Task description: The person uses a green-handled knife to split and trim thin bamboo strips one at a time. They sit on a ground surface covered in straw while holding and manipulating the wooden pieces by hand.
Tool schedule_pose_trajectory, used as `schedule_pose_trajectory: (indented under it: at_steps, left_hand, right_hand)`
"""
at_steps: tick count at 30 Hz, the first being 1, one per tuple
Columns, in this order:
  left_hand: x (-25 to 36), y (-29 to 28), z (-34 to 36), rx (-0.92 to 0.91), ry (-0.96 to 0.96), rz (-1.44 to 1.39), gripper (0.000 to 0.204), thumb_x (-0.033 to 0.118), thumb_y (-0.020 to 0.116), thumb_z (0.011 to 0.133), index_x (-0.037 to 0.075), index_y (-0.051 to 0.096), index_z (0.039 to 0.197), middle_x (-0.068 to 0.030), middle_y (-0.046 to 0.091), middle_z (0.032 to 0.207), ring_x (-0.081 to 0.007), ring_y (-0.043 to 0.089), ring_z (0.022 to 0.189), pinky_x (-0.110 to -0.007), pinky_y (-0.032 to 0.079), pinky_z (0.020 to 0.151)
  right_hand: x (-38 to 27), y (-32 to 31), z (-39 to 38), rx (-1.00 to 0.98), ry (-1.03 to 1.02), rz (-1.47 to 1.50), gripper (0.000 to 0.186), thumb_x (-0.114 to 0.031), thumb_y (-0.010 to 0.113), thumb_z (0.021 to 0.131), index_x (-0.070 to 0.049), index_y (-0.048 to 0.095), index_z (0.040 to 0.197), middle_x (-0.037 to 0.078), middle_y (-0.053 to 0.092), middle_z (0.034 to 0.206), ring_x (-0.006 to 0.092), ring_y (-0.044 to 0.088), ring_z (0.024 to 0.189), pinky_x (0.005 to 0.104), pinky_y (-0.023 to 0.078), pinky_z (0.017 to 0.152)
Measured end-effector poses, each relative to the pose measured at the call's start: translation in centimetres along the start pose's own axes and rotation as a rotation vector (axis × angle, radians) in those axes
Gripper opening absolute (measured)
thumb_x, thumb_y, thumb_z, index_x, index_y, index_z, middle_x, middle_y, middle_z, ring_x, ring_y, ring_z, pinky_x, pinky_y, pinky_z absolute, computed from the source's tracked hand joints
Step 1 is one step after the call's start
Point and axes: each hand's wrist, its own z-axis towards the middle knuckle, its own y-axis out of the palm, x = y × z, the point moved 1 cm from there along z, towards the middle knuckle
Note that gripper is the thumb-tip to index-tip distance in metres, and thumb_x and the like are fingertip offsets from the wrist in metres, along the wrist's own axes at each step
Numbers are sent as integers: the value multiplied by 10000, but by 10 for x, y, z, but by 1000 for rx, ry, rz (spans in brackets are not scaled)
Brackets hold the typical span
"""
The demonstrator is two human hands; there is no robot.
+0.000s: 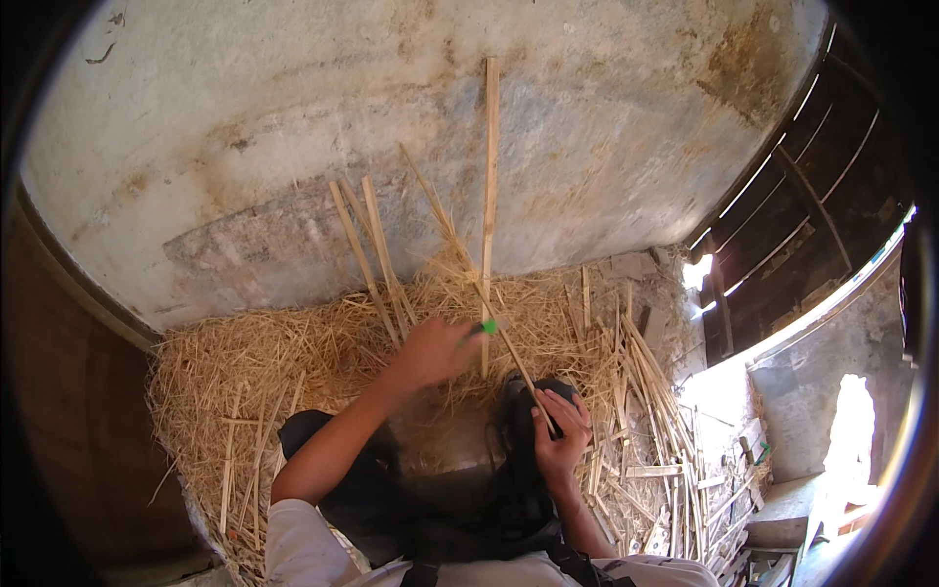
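Note:
My left hand (438, 348), slightly blurred, is closed on a small tool with a green part (487, 327), beside a long thin bamboo strip (510, 344); the rest of the tool is hard to make out. My right hand (561, 432) grips the lower end of that strip by my right knee. The strip slants up and away from me, with a tuft of pale shavings (453, 256) around its upper part. An upright, wider strip (491, 166) leans on the wall behind it.
More strips (352, 245) lean on the stained wall (587, 147). Straw-like shavings (245, 372) cover the floor around my legs. A pile of cut strips (665, 440) lies at the right, by a dark slatted opening (782, 245) and a bright ledge.

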Motion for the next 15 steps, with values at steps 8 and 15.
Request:
schedule_pose_trajectory:
  at_steps: [8,15]
  left_hand:
    - [-37,-24,16,103,-75,124,531,501,550,1124,13,725,1010,-143,628,613,-317,636,529,-467,525,535]
    - [-9,-3,1,45,119,-11,540,499,526,1137,16,754,1059,-117,546,551,-284,558,457,-465,457,500]
  right_hand:
    - [-4,1,-1,0,-9,-1,267,-30,777,908,-91,839,1160,63,832,1157,233,750,1208,479,405,1197]
    - [-2,-1,1,0,0,5,258,-35,779,910,-94,841,1153,63,833,1156,234,753,1199,481,405,1199]
